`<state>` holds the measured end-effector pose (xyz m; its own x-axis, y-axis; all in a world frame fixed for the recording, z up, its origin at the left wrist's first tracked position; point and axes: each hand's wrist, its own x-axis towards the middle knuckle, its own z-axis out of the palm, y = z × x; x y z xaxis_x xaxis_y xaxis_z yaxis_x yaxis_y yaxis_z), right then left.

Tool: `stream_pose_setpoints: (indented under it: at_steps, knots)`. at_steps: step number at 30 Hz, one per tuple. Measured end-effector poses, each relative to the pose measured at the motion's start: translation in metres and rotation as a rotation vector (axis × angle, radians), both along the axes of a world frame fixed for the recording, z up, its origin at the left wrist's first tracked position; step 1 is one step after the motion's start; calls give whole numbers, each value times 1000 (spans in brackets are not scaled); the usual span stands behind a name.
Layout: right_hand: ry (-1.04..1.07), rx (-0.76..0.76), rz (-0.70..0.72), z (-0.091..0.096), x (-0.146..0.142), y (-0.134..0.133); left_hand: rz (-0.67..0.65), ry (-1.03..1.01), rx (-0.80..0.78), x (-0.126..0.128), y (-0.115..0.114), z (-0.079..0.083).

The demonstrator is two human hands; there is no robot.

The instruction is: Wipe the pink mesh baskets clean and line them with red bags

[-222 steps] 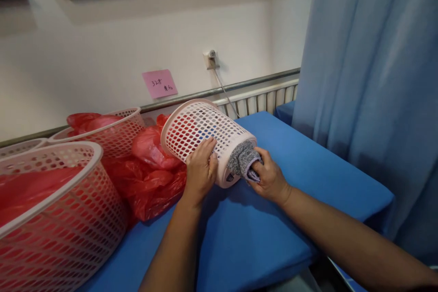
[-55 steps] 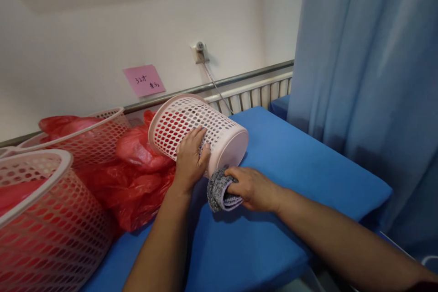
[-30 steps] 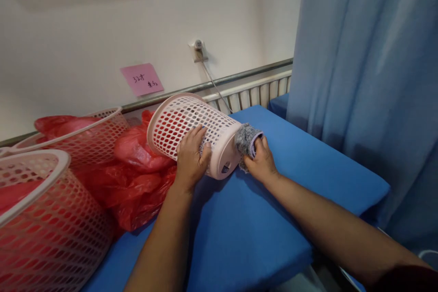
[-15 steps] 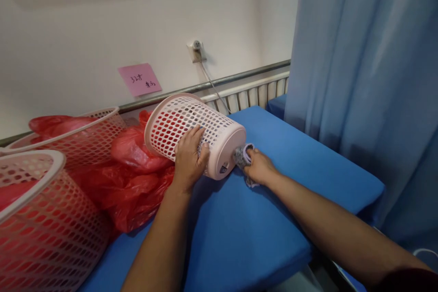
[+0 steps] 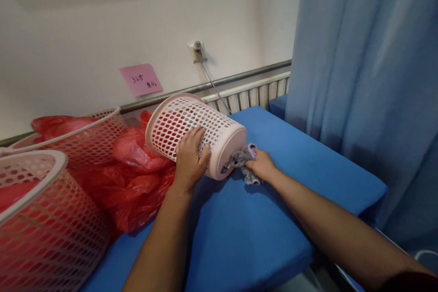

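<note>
A pale pink perforated plastic basket lies on its side on the blue-covered bed, its solid round base turned toward the right. My left hand rests on the basket's near side, fingers laid out flat along the holes and thumb apart. Bunched in my right hand is a grey cloth with a pale purple edge. The cloth touches the basket's base beside a small dark label. My right fingertips are partly hidden by the cloth.
Red plastic bags lie left of the basket. Two more pink baskets with red bags inside, a near one and a far one, stand at the left. A blue curtain hangs right. Behind are a radiator and a plugged-in cord.
The cloth in my right hand has shifted slightly across the base and spread out more. My left hand and the basket stay almost in place.
</note>
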<state>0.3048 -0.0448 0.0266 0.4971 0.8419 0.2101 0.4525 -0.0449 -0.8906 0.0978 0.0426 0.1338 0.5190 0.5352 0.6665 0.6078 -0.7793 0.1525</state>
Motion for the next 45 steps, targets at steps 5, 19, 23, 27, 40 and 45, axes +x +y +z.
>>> stream_pose_setpoints:
  at_steps: [5,19,23,27,40,45]
  knots:
    - [240,396,-318,18,7,-5,0,4,4,0,0,0]
    - [-206,-66,-19,16,-4,-19,0,-5,3,-1,2,-2]
    - [14,226,-333,20,-2,-12,6,-9,4,0,1,-2]
    - [-98,325,-224,21,-12,-17,-4,-3,-3,0,1,-2]
    - [-266,447,-76,22,-10,-31,-6,-9,-2,-1,3,-4]
    - [-566,495,407,28,-23,-44,-2,-18,-8,-1,2,-4]
